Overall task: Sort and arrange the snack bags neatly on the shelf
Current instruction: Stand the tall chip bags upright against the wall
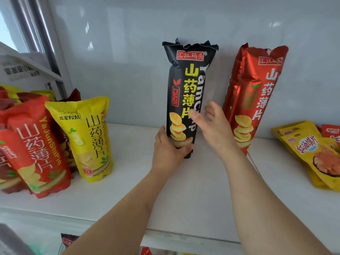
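Observation:
A tall black yam-chip bag (pixel 185 85) stands upright on the white shelf (pixel 128 181), against the back wall. My left hand (pixel 167 146) grips its base, thumb across the front. My right hand (pixel 211 124) hovers just right of the bag with fingers spread and relaxed, holding nothing. A tall red yam-chip bag (pixel 257 92) stands right of it, leaning on the wall.
A yellow chip bag (pixel 88 138) and red chip bags (pixel 36 150) stand crowded at the shelf's left end. Yellow flat pouches (pixel 316 151) lie stacked at the right end, with a red pouch (pixel 331 131) behind. Bare shelf lies in front of the black bag.

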`<control>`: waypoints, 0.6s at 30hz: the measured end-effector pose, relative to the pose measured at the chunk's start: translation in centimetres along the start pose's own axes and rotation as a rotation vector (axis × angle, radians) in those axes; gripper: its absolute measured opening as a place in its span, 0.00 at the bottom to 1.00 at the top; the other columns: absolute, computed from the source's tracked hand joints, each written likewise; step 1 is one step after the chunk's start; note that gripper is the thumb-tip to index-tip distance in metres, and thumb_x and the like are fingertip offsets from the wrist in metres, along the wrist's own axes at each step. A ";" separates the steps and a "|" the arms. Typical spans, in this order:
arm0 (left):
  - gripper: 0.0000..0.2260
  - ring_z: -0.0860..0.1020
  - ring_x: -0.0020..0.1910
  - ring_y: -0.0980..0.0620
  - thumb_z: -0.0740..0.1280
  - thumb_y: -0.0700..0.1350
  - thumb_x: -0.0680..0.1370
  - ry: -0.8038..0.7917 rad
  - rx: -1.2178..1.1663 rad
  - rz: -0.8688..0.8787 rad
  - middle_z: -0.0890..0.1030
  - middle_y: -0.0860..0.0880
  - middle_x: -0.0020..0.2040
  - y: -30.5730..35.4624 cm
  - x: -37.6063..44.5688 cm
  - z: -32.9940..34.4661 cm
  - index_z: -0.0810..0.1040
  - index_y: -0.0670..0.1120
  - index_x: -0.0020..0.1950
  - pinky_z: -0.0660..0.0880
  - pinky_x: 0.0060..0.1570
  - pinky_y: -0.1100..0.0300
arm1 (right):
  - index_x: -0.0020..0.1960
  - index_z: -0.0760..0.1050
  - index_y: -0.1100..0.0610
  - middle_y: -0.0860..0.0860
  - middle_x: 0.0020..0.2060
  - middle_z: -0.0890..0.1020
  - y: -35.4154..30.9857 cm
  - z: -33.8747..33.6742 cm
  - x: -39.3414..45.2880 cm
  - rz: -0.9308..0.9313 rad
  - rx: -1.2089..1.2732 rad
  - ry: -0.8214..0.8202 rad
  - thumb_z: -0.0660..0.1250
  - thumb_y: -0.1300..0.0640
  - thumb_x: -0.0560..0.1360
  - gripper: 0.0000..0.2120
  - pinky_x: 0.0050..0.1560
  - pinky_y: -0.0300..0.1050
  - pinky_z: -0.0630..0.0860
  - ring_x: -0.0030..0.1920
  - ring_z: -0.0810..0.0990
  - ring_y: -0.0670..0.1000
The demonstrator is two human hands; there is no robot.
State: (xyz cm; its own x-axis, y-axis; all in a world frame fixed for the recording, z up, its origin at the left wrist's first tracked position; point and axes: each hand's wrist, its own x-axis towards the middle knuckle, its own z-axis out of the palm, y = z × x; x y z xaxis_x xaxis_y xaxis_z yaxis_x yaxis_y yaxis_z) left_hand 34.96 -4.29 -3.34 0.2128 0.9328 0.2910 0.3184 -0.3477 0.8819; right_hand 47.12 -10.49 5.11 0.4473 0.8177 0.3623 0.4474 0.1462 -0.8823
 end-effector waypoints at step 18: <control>0.48 0.74 0.68 0.57 0.85 0.55 0.62 -0.383 -0.322 -0.057 0.74 0.57 0.70 -1.8 6.0 -1.2 0.61 0.62 0.76 0.73 0.68 0.52 | 0.75 0.62 0.47 0.40 0.59 0.80 5.6 1.5 6.9 0.031 0.265 -0.308 0.78 0.50 0.67 0.42 0.52 0.35 0.76 0.56 0.80 0.38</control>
State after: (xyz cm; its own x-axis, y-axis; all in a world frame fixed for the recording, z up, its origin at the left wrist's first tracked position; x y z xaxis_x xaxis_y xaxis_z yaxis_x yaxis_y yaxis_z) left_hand 34.53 2.05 -2.73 0.5464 0.8266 0.1350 0.0513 -0.1938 0.9797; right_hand 51.59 -3.23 2.19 0.1864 0.9467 0.2626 0.2040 0.2242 -0.9530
